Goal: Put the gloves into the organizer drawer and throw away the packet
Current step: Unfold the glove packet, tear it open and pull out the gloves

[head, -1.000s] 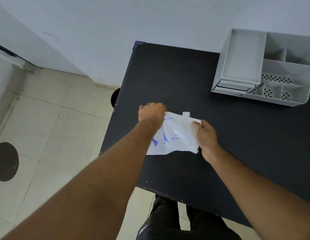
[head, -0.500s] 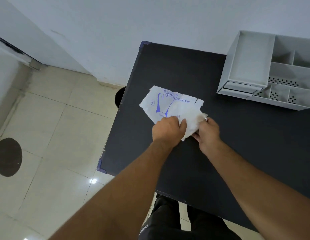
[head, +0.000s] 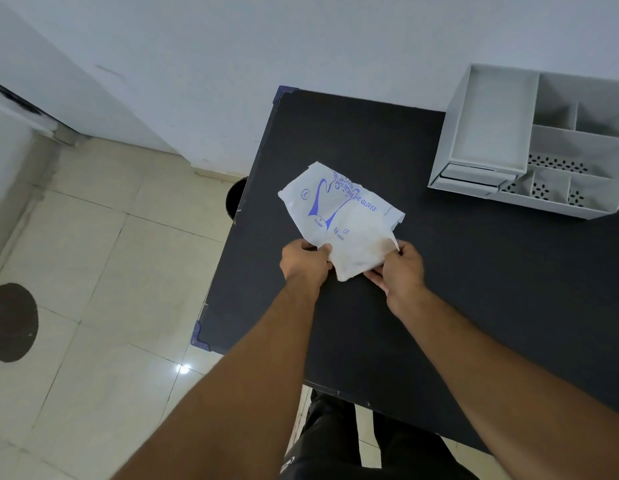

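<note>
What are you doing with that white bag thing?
A person is holding a white packet of gloves over a black table, gripping its near end with the left hand and the right hand. The end between the hands looks bunched up, as if it is being opened. No gloves are out yet. A grey organizer sits at the far right of the table, and its drawer looks closed or nearly so.

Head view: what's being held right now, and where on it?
The glove packet, by both hands at its near end: left hand pinches the near-left edge, right hand the near-right corner.
</note>
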`<control>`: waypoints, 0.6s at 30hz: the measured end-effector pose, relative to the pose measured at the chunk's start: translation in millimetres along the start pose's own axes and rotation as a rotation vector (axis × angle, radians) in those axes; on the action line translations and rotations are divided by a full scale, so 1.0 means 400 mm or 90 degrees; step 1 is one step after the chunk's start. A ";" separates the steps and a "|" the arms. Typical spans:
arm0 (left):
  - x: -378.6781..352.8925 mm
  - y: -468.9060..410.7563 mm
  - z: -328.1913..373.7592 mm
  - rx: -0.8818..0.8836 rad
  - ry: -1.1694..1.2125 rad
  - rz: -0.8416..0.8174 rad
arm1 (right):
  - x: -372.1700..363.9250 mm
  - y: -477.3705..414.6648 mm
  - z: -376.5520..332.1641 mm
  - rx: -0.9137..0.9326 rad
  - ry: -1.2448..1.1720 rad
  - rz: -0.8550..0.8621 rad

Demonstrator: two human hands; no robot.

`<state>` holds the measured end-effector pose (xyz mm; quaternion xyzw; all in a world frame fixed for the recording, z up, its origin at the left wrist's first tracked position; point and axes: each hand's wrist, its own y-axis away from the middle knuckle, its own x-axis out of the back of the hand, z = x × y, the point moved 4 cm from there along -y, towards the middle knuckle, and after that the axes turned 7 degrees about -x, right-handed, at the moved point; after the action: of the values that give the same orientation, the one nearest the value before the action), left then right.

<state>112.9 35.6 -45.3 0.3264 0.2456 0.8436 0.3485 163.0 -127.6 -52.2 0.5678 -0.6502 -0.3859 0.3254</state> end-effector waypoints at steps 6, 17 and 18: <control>-0.005 -0.004 -0.001 0.010 0.058 -0.001 | -0.008 0.007 0.007 0.011 -0.018 0.024; -0.014 -0.001 -0.017 0.088 -0.020 -0.098 | -0.028 0.020 0.013 0.032 -0.005 -0.097; -0.015 -0.006 -0.020 0.081 -0.011 -0.092 | -0.028 0.018 0.012 0.038 -0.001 -0.083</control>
<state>111.1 31.2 -54.4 0.3367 0.3183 0.7962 0.3892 157.0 -115.5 -48.0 0.6181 -0.6231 -0.3875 0.2821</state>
